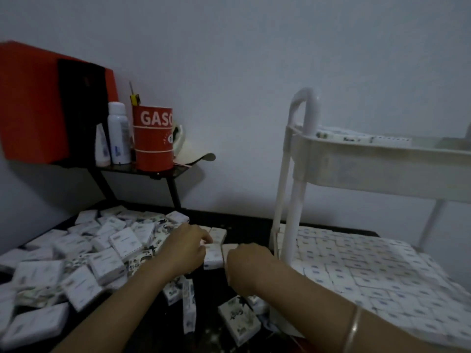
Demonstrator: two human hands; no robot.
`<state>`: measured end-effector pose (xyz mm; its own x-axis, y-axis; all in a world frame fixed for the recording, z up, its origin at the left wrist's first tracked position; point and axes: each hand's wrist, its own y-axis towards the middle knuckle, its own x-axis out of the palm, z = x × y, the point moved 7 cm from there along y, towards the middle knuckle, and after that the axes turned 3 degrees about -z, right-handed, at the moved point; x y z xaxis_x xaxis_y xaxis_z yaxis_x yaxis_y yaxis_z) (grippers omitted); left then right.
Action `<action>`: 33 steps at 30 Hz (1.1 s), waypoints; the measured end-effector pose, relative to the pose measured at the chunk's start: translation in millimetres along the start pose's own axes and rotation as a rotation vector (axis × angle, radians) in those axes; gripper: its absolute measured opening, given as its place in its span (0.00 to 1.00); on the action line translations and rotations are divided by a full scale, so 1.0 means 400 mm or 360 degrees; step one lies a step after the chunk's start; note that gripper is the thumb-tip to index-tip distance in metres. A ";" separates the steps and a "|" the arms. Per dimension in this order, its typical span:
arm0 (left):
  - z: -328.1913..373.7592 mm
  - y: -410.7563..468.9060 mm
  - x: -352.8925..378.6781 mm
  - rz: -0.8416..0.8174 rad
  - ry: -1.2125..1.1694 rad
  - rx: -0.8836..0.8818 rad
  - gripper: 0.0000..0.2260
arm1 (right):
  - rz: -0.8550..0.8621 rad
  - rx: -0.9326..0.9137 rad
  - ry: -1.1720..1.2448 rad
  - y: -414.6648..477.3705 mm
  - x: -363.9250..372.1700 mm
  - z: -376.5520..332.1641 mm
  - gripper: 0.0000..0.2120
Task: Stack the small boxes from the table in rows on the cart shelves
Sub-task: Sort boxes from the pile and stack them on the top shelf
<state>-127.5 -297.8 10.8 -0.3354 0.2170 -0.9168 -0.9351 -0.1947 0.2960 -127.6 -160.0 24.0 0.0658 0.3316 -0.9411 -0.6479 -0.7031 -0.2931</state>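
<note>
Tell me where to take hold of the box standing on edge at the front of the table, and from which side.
Pinch the upright box by its two broad faces near the top edge, coming down from above. It stands tall and thin on the table, so the top is free, while other boxes crowd its foot, likely blocking a low sideways reach.

Left hand (184,249) and right hand (248,264) on small boxes (213,259) atop dark table (246,224), beside white cart (356,165).
</note>
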 end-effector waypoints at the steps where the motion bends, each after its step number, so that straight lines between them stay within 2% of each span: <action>1: -0.011 0.004 0.034 -0.0058 0.0087 0.0029 0.16 | 0.0006 0.0089 0.0004 0.025 0.027 0.020 0.16; 5: -0.021 0.005 0.143 -0.0395 0.0468 0.0150 0.22 | 0.0243 0.0263 0.0076 0.071 0.099 0.061 0.17; 7: -0.015 0.006 0.159 -0.0468 0.0519 0.0192 0.21 | 0.0200 0.0268 0.0008 0.086 0.132 0.047 0.22; 9: -0.006 0.012 0.152 -0.0480 0.0462 0.0248 0.18 | 0.0181 0.0232 0.0006 0.098 0.145 0.028 0.22; 14: -0.009 0.026 0.093 -0.0382 0.0326 0.0297 0.10 | 0.0405 -0.0029 0.0156 0.087 0.090 -0.001 0.18; 16: -0.025 0.029 0.086 -0.0409 0.0299 0.0276 0.08 | 0.0322 -0.0160 0.0160 0.094 0.089 -0.018 0.19; 19: -0.058 0.030 0.113 -0.0654 0.0397 0.0206 0.28 | 0.0110 -0.0246 0.0164 0.108 0.100 -0.029 0.24; 20: -0.066 0.031 0.121 -0.0748 0.0443 0.0203 0.31 | 0.0060 -0.0253 0.0159 0.112 0.102 -0.026 0.26; 23: -0.094 0.032 0.142 -0.1003 0.0456 0.0158 0.31 | -0.0030 -0.0267 0.0192 0.115 0.104 -0.019 0.26; 25: -0.102 0.034 0.148 -0.1081 0.0405 0.0133 0.29 | -0.0048 -0.0284 0.0225 0.117 0.104 -0.018 0.26; 29: -0.085 0.039 0.133 -0.0958 0.0273 0.0179 0.23 | 0.0022 -0.0369 0.0234 0.111 0.084 -0.026 0.27; 33: -0.065 0.031 0.084 -0.0544 -0.0029 0.0190 0.19 | 0.0245 -0.0455 0.0103 0.080 0.059 -0.036 0.23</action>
<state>-147.5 -317.7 -23.4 -0.0019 0.2673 -0.9636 -1.0000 0.0046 0.0033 -135.8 -183.7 -9.9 0.0375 0.1738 -0.9841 -0.4154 -0.8929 -0.1735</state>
